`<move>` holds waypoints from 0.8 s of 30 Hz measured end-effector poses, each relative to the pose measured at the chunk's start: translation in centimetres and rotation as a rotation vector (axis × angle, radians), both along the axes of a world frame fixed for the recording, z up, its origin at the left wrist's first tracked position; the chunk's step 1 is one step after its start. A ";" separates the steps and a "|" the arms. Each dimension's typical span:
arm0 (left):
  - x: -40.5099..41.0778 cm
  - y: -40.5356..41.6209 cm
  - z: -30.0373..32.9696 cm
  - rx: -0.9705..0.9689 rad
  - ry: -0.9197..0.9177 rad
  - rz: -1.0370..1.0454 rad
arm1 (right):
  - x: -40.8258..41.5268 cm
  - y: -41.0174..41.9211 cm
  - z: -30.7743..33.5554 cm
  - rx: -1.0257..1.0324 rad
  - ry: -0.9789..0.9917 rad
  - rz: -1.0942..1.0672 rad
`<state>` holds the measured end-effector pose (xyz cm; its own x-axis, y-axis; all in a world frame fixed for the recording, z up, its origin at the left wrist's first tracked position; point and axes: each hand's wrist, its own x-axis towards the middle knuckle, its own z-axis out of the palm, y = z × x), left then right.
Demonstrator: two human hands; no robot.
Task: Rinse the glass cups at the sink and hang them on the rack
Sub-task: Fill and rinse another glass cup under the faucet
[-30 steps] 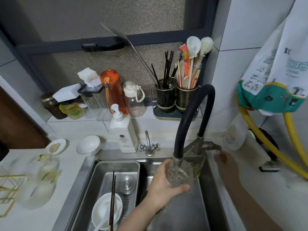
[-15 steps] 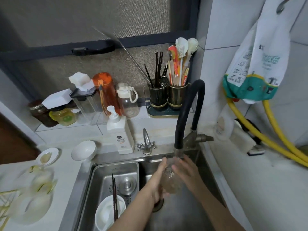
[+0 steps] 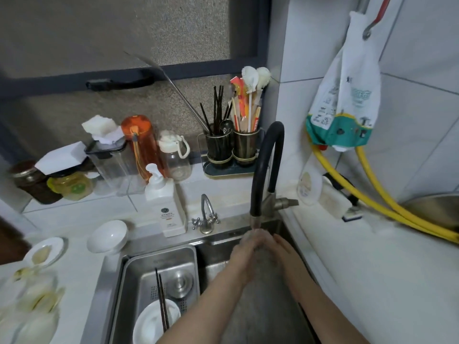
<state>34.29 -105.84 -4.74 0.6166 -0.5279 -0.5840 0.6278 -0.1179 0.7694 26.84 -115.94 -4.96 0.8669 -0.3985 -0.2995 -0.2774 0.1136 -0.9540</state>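
Head view shows the left hand [image 3: 244, 249] wrapped around a glass cup [image 3: 253, 240] under the faucet [image 3: 255, 220], at 1 o'clock in the sink [image 3: 260, 306], while the right hand [image 3: 283, 248] cups it, so I would turn it slowly and hold firmly, because wet glass probably slips.

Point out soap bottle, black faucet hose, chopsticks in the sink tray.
soap bottle [image 3: 169, 211]: head view, on its white body.
black faucet hose [image 3: 260, 167]: head view, on the left rise.
chopsticks [image 3: 161, 301]: head view, mid-shaft over the bowl.
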 end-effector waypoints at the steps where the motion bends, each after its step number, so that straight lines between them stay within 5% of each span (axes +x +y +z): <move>1: -0.1 -0.1 0.5 0.027 -0.131 0.009 | -0.4 0.1 0.1 0.047 -0.014 -0.012; 5: 0.1 2.2 0.7 0.032 -0.358 -0.068 | -1.6 -0.2 -0.5 0.193 -0.065 0.005; 13: 1.1 8.0 1.0 0.015 -0.540 -0.268 | -0.9 0.6 1.9 -0.252 -0.204 0.313; 20: 1.2 4.8 2.8 -0.045 -0.538 -0.296 | -0.2 -2.2 0.3 -0.304 -0.238 0.180; 24: -0.2 4.1 0.7 0.010 -0.539 -0.247 | -1.5 -2.5 -4.2 -0.344 -0.092 0.100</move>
<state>34.10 -101.73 -4.00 0.6874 -0.6894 -0.2286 0.1021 -0.2200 0.9701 25.34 -118.48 -9.16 0.9236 -0.3745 -0.0817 -0.1820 -0.2409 -0.9533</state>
